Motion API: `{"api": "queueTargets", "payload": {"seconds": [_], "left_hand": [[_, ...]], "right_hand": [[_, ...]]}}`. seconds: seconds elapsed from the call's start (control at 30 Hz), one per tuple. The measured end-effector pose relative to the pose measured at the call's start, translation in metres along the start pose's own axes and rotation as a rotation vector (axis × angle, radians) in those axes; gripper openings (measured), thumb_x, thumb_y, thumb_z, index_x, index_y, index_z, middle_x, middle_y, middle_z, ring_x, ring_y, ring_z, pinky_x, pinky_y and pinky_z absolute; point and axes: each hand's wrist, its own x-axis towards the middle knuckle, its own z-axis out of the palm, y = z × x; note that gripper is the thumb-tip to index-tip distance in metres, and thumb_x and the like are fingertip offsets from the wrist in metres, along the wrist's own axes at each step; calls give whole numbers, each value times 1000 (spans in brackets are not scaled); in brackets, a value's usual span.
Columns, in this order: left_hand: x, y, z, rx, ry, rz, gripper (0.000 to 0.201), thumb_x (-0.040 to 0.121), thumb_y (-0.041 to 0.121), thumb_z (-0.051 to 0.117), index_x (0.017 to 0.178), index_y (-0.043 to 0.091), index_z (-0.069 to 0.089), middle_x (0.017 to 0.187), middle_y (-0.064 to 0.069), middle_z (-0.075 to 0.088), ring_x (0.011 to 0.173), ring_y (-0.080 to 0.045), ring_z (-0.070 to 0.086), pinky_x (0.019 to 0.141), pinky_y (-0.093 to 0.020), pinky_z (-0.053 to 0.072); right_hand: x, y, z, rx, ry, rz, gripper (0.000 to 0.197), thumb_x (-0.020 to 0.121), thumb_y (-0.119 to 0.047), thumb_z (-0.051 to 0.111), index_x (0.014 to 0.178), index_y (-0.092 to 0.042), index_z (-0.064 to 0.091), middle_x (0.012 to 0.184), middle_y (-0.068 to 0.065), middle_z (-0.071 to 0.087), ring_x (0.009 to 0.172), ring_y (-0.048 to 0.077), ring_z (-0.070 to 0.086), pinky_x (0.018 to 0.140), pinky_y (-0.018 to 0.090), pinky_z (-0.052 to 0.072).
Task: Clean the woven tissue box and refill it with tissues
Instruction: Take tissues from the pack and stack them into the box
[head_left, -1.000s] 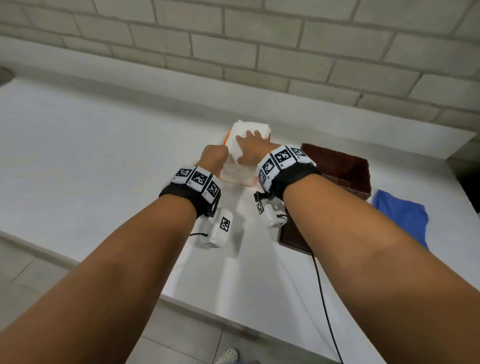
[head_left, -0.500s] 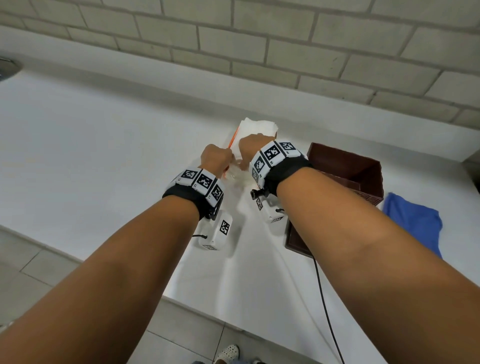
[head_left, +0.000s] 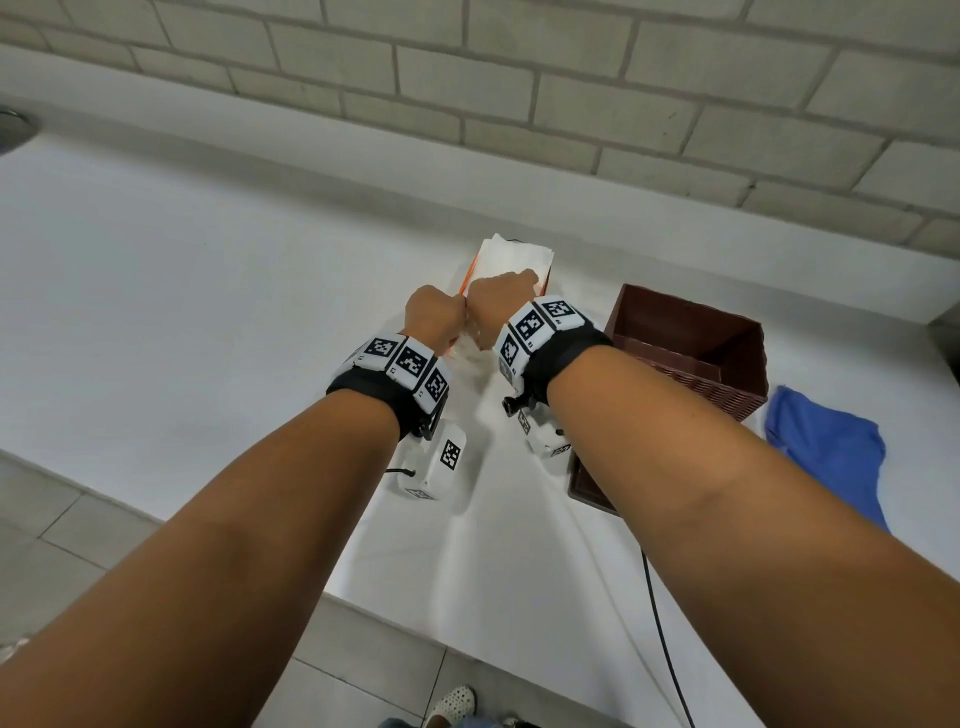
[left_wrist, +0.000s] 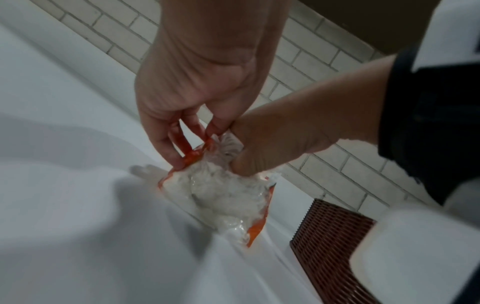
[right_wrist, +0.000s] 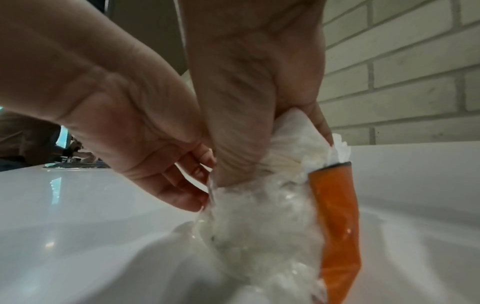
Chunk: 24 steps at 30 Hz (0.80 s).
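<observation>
We hold the tissue pack (head_left: 511, 260) upright on the white counter (head_left: 182, 291), near the wall. Our left hand (head_left: 434, 318) pinches the orange edge of its plastic wrap (left_wrist: 191, 155); our right hand (head_left: 498, 306) grips the tissues (right_wrist: 293, 139) at the open top, fingers curled round them. The woven box (head_left: 727, 384) stands just right of us, a blue cloth (head_left: 826, 452) beyond it.

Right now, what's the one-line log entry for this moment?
step: opening tissue pack | left hand: pinching wrapper | right hand: gripping pack | woven box: empty | blue cloth: aside
</observation>
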Motion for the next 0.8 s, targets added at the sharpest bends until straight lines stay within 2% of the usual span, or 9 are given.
{"api": "queueTargets", "payload": {"seconds": [0.07,0.13,0.2,0.33,0.4,0.47,0.57,0.7,0.8], "left_hand": [[1,0,0,-1,-4,14,35,93,10,46,57,7,43,38,-6,49,53,-24,45,68,-36,48],[0,1,0,19,-17,21,36,94,13,46,58,9,43,44,-5,49,51,-21,45,59,-30,47],[-1,1,0,22,-33,24,36,95,17,46,60,11,43,57,-5,46,50,-18,44,53,-25,42],[-2,1,-2,6,-41,22,34,95,19,45,61,12,44,61,-4,46,52,-17,45,53,-25,42],[-3,1,-3,-16,-50,3,33,94,20,44,63,12,45,63,-4,48,56,-19,49,57,-29,47],[-5,2,-6,-72,-51,-29,28,93,17,44,65,10,47,67,-7,50,69,-27,55,71,-38,53],[-6,2,-7,-129,-45,-60,20,86,12,49,66,8,50,75,-12,54,79,-30,55,76,-39,50],[-8,-1,-6,-108,-11,-40,22,85,20,50,68,8,54,84,-15,60,86,-34,64,89,-49,55],[-4,-7,-3,-107,6,-16,27,78,29,50,70,4,56,81,-16,62,98,-39,66,88,-52,55]], "right_hand": [[0,3,2,-54,14,1,33,93,-23,54,69,-5,41,70,8,45,110,30,55,109,48,30],[-1,5,6,-68,75,-32,22,94,-25,51,97,-3,55,93,9,61,108,32,57,109,52,29],[-3,7,8,-29,132,-75,33,93,-22,50,122,-7,52,117,7,63,115,31,57,110,53,29],[-1,13,15,32,227,-158,40,89,-26,54,124,-6,47,98,4,63,107,27,61,101,42,36],[2,18,19,61,278,-194,52,87,-31,58,127,-2,40,103,8,66,101,28,64,91,38,40],[3,24,22,127,312,-224,61,86,-36,60,129,0,36,106,11,67,96,30,66,78,36,42],[1,32,22,241,372,-212,56,85,-37,60,124,-2,41,112,14,62,97,32,64,67,33,38],[0,37,21,324,433,-203,48,83,-31,60,119,-3,47,118,14,52,100,33,60,70,34,40],[-2,41,17,289,519,-141,48,82,-40,59,117,-8,50,114,9,61,112,32,53,95,47,37]]}}
